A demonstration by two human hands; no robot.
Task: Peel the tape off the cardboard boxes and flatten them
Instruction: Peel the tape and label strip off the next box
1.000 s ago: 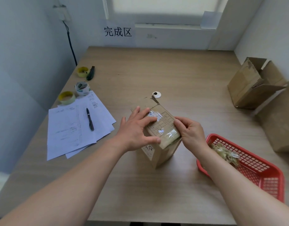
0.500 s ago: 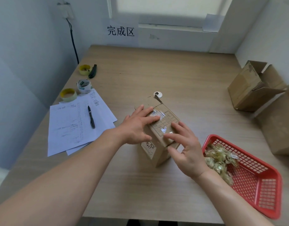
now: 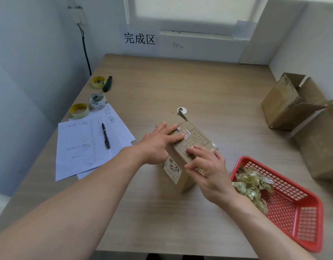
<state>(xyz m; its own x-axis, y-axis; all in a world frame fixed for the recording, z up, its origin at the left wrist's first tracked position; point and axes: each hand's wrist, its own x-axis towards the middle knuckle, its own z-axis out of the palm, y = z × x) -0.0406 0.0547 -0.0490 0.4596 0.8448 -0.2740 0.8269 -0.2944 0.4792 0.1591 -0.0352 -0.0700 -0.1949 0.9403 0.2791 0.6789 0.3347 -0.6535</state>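
Table (image 3: 180, 81): carrying everything.
Basket (image 3: 302, 228): sitting near right, collecting peeled tape.
Box (image 3: 182, 177): standing mid-table, between both hands.
Left hand (image 3: 158, 145): fingers straight, pressing the box top, steadying it.
Right hand (image 3: 208, 169): fingers spread, loosely bent, feeling along the tape (image 3: 211, 147); nothing visibly gripped.

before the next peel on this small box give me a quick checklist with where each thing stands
1. Box braced: ok. The left hand lies flat on top of the small cardboard box.
2. Tape end found: cannot tell. The right hand has fingers on the clear tape at the near top edge, but no lifted end shows.
3. Waste bin in reach: ok. The red basket sits just right of the box, with peeled tape already in it.
4. Far flap: ok. One top flap is already torn up.
5. Papers and pen: ok, apart from the box.
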